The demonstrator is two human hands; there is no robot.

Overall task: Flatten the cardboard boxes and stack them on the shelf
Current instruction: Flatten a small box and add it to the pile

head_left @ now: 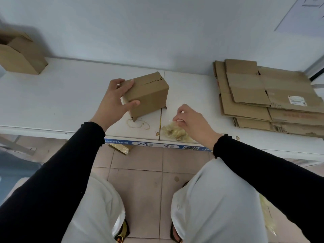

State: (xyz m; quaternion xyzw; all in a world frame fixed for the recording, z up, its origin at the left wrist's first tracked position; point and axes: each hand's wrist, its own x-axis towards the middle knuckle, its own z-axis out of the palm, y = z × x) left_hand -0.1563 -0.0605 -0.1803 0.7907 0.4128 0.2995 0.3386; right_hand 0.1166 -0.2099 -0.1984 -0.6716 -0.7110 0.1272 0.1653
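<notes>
Box [148,94]: small closed cardboard box standing on the white shelf [61,102], near its middle, tilted slightly with bottom flap corners poking out below.
Left hand [116,99]: grips the box's near left end, fingers curled over the top edge, thumb pressed on the front face.
Right hand [190,121]: just right of the box, apart from it, fingertips pinching a crumpled wad of clear tape [174,132] lying at the shelf's front edge.
Flattened stack [268,97]: flat cardboard piled on the shelf, far right.
Open box [19,53]: far left on the shelf.
</notes>
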